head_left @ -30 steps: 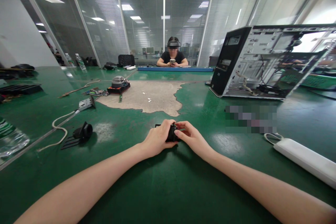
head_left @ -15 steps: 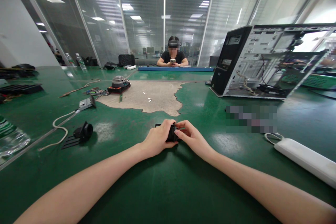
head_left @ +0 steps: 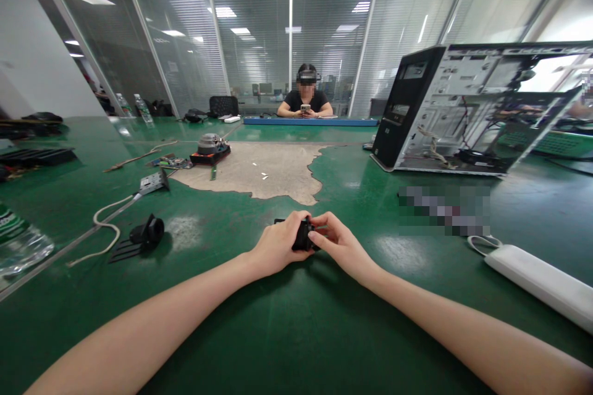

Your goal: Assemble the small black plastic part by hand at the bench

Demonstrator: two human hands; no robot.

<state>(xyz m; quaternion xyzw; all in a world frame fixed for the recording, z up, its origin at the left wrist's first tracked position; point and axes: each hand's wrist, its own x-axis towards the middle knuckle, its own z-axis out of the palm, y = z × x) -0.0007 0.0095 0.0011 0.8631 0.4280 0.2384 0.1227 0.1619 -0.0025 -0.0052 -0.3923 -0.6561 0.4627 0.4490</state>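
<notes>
Near the middle of the green table (head_left: 222,333), a small black part (head_left: 302,237) is between my two hands. My left hand (head_left: 277,241) wraps round it from the left, with the thumb below and the fingers over the top. From the right, my right hand (head_left: 337,238) pinches the part's right end between thumb and fingertips. The fingers hide much of its shape. Another black part with a round end and flat prongs (head_left: 147,232) lies to the left of my hands.
An opened computer case (head_left: 412,111) stands at the right, behind a white power strip (head_left: 537,274). Left are a metal bracket (head_left: 154,181), a cable (head_left: 115,228) and a plastic bottle (head_left: 23,241). A heatsink piece (head_left: 211,147) sits farther back. Across the table a person (head_left: 306,99) holds a phone.
Both hands stay in nearly the same place round the black part. Only a very slight shift of the right fingers shows.
</notes>
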